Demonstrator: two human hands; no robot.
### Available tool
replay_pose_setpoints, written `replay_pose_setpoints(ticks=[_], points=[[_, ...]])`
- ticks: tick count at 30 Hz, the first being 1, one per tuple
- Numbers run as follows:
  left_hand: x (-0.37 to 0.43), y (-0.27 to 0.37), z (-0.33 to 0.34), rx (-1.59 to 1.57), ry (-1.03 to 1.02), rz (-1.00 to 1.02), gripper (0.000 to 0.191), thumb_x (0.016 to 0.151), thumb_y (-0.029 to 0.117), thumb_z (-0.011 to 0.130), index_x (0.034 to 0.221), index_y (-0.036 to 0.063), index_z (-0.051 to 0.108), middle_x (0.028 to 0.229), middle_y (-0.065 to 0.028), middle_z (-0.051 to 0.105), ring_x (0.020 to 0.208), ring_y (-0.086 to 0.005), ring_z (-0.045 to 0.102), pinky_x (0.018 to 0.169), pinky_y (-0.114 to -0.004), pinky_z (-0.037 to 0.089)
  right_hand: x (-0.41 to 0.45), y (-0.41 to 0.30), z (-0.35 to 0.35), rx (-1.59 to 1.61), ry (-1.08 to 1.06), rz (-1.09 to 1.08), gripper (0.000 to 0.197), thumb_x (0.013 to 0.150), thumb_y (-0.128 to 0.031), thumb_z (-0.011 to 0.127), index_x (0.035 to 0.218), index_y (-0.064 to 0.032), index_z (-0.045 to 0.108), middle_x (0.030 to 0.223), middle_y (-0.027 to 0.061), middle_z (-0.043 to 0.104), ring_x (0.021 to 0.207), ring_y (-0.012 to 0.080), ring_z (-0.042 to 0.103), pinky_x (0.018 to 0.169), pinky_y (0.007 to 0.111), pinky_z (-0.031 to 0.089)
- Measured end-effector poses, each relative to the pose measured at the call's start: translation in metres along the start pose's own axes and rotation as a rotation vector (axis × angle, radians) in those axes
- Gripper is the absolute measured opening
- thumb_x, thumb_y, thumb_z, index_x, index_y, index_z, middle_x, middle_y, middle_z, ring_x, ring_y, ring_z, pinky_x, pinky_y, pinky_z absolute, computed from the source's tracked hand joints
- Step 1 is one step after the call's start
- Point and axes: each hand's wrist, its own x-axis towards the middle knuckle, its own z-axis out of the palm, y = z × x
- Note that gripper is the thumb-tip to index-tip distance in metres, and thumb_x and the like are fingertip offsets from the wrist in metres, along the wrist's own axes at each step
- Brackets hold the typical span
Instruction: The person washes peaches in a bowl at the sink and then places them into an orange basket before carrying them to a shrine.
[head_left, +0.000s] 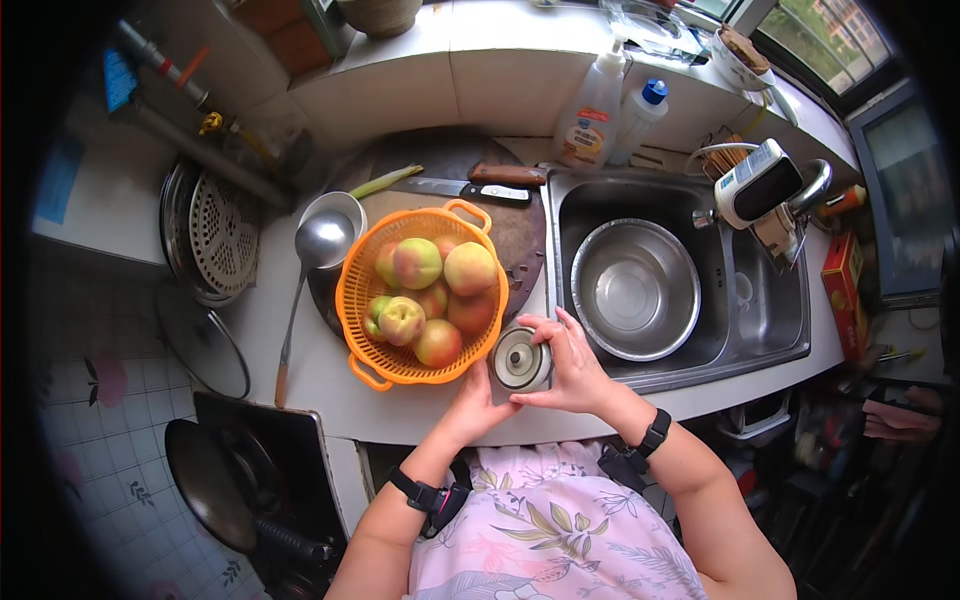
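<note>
A small round lidded jar (517, 360) with a dark knob on its lid stands on the counter, just right of the orange plastic colander (375, 375). Around the jar's right side curve the fingers and thumb of my right hand (568, 367). My left hand (476, 409) lies at the jar's lower left, close to the colander's rim; whether its fingers press on the jar is partly hidden. Several peaches (437, 341) fill the colander. Behind it a kitchen knife (480, 191) and a leek-like green stalk (386, 180) rest on a round cutting board (525, 225).
At the right, a steel basin (636, 289) sits in the sink (720, 352). A pump bottle (592, 112) and a blue-capped bottle (641, 120) stand behind. Left of the colander are a ladle (289, 337) and a white bowl (358, 214). A wok (206, 480) sits at the lower left.
</note>
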Motion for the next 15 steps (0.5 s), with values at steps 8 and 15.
replay_pose_setpoints(ticks=[8, 15], points=[[0.002, 0.000, 0.009, -0.208, 0.043, 0.025, 0.091, 0.068, 0.011, 0.067, 0.137, 0.0000, 0.009, 0.137, -0.0202, 0.022, 0.129, -0.0286, 0.024, 0.106, -0.036, 0.021, -0.010, 0.015, -0.006, -0.212, -0.171, -0.028, 0.070, 0.058, -0.034, 0.078, 0.108, -0.0066, 0.038, 0.128, 0.0145, 0.042, 0.122, 0.0302, 0.038, 0.103, 0.055, 0.018], [-0.006, 0.006, 0.035, -0.348, 0.189, -0.123, 0.075, 0.079, 0.009, 0.059, 0.137, -0.0013, 0.012, 0.138, -0.0173, 0.024, 0.127, -0.0253, 0.028, 0.105, -0.035, 0.023, -0.044, 0.034, -0.037, -0.030, -0.167, 0.157, 0.097, 0.056, -0.037, 0.079, 0.130, -0.0017, 0.028, 0.127, 0.0180, 0.039, 0.117, 0.0348, 0.038, 0.098, 0.043, 0.029]])
